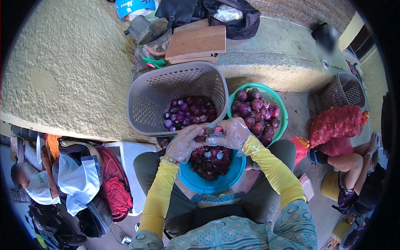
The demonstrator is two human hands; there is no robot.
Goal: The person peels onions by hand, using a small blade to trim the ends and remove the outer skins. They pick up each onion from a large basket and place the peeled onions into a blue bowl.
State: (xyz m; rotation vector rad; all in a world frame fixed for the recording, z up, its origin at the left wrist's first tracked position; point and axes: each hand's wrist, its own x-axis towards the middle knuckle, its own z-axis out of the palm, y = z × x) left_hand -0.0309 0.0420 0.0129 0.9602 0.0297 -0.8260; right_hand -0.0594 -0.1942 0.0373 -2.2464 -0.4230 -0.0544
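Both gloved hands meet over the far rim of the blue basin [213, 190], which sits between the person's knees with dark red peelings [210, 164] inside. The left hand [183, 142] is closed around an onion [201, 136], mostly hidden by the glove; the right hand [233, 132] pinches a small red object [218, 131], too small to make out fully. Just beyond the fingers runs the near rim of the grey basket [143, 93], purple onions pooled low against its near side, so forward room at hand level is tight. The green basket [284, 118], heaped with red onions, crowds that basket's right edge. Past it, a strip of floor [298, 100] separates its rim from the red mesh sack [336, 125]. The rough wall [62, 62] bounds the left, the concrete ledge [271, 46] the far side; the thighs flank the basin.
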